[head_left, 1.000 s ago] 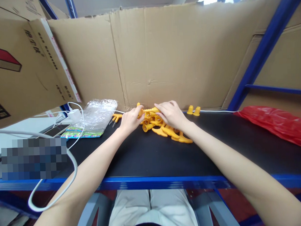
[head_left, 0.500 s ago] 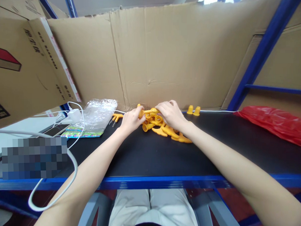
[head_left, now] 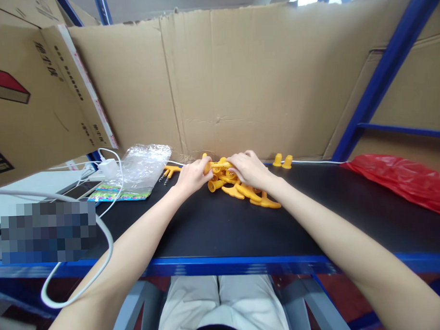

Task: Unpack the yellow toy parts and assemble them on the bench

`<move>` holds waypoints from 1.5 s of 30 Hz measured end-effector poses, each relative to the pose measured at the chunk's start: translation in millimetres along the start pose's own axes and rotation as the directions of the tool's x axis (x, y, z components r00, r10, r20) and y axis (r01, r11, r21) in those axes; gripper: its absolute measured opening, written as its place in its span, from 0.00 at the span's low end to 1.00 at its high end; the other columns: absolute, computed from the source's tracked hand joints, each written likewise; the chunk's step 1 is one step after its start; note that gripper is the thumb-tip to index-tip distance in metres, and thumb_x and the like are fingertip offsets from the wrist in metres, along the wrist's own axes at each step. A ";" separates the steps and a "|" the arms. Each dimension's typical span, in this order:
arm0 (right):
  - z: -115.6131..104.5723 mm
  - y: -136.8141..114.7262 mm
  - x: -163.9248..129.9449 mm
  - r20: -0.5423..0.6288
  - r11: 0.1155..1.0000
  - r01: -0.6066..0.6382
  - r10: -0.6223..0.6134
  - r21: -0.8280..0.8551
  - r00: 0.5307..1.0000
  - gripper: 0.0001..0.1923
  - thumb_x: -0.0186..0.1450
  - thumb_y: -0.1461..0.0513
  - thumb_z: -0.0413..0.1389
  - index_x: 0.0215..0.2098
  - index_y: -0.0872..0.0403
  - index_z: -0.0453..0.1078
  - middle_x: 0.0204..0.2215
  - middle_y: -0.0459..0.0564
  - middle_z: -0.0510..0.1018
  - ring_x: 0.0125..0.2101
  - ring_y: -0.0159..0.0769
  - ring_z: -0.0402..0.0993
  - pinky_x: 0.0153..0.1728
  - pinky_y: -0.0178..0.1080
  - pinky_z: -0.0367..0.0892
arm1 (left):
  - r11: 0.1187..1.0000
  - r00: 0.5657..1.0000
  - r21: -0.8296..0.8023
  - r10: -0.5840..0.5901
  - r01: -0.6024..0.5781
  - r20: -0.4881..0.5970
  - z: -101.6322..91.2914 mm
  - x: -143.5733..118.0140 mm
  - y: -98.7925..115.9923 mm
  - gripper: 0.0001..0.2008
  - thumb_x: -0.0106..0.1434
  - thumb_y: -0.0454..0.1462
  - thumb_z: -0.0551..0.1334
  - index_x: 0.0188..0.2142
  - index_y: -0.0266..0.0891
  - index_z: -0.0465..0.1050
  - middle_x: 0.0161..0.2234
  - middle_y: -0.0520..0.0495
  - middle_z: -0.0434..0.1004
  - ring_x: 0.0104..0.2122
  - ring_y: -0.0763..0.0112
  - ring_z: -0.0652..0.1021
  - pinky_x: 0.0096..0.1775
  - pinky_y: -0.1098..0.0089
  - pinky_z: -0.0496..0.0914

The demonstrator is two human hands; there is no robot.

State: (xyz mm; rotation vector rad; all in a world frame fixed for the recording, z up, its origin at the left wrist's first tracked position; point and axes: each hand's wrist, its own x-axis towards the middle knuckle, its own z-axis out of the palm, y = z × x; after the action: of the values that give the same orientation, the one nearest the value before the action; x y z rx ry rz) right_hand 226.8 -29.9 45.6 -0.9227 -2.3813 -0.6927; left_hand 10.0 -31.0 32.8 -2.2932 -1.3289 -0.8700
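Centre frame, against the cardboard wall (head_left: 239,87), left hand (head_left: 192,175) and right hand (head_left: 249,169) both pinch pieces from the yellow pile (head_left: 238,186); bare black tabletop (head_left: 222,227) reaches the blue edge (head_left: 223,266)

Both forearms are bare, with no sleeves, rings or watch; light beige trousers (head_left: 225,304) cover the lap.

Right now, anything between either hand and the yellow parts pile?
Nothing visible. The left hand and right hand both rest on the pile of yellow parts, fingers among the pieces. The two loose yellow caps and the plastic bag lie off to the sides.
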 end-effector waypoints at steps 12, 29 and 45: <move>-3.3 -1.4 0.0 -0.022 0.995 -0.006 0.004 -0.098 1.000 0.13 0.67 0.62 0.45 0.46 0.59 0.64 0.38 0.56 0.75 0.38 0.41 0.67 0.41 0.42 0.50 | 0.999 0.999 -0.019 -0.033 0.033 0.005 -2.5 0.5 2.4 0.16 0.59 0.42 0.57 0.46 0.39 0.67 0.30 0.47 0.77 0.29 0.67 0.76 0.31 0.70 0.65; -9.0 -5.9 2.4 -0.128 0.981 -0.042 0.018 -0.190 0.992 0.15 0.65 0.70 0.41 0.44 0.53 0.66 0.42 0.54 0.74 0.40 0.41 0.65 0.43 0.46 0.50 | 0.993 0.997 0.095 -0.071 0.069 0.011 -4.8 3.5 -8.3 0.17 0.63 0.42 0.53 0.50 0.42 0.67 0.35 0.45 0.78 0.33 0.65 0.78 0.34 0.70 0.67; -4.8 53.5 -19.6 -0.242 0.940 -0.328 0.298 -0.095 0.923 0.14 0.62 0.66 0.45 0.45 0.56 0.65 0.38 0.57 0.75 0.39 0.45 0.66 0.41 0.45 0.52 | 0.942 0.943 0.028 -0.334 0.334 -0.018 20.8 -11.9 -111.9 0.22 0.55 0.27 0.51 0.47 0.40 0.71 0.42 0.41 0.74 0.41 0.61 0.75 0.41 0.63 0.70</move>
State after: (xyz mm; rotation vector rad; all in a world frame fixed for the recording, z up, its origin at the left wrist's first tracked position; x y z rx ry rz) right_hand 279.0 -7.6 52.3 -1.1835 -1.9495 -0.7898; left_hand -84.5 28.9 8.8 -2.0658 -1.7457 -0.9567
